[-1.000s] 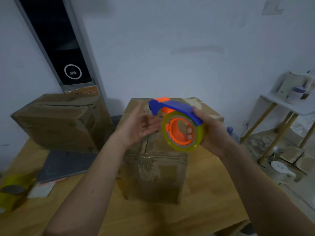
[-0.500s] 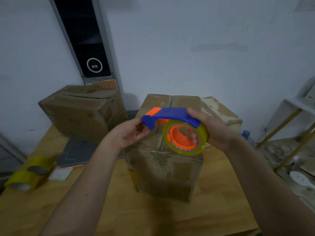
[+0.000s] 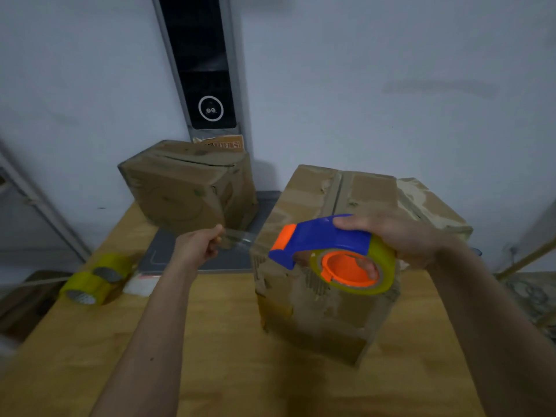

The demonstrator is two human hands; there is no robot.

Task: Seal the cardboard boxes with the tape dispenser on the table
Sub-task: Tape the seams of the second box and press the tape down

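Tape dispenser (image 3: 326,246) in right hand (image 3: 397,236), fingers (image 3: 368,267) half-hidden inside roll.

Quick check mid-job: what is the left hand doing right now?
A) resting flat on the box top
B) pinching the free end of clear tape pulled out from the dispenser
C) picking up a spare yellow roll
B: the left hand pinches a clear tape strip stretched from the tape dispenser, which the right hand holds.
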